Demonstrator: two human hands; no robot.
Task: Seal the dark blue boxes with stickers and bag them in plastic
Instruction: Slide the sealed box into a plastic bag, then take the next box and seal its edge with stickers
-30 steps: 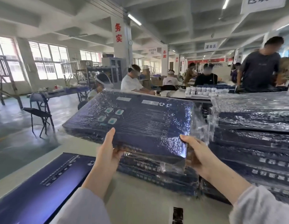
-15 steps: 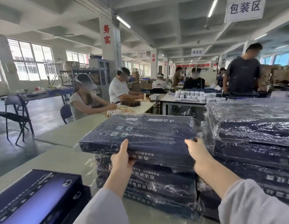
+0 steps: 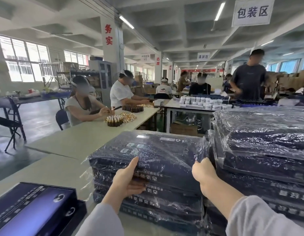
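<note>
A dark blue box in a plastic bag [image 3: 153, 154] lies flat on top of a low stack of bagged boxes [image 3: 156, 201] in front of me. My left hand [image 3: 126, 178] grips its near edge, thumb on top, fingers under. My right hand [image 3: 203, 171] holds the near right corner, fingers curled round the edge. An unbagged dark blue box [image 3: 33, 210] lies at the lower left on the pale table [image 3: 51, 169].
A taller stack of bagged boxes [image 3: 267, 150] stands directly right of my hands. Across the table two seated people work on small brown bottles [image 3: 115, 120]. Farther tables hold white jars [image 3: 204, 101]; a person stands at the back right. Folding chair at left.
The bagged box has come down from a tilted, raised position and now lies flat on the stack. Both hands stayed on its near edge.
</note>
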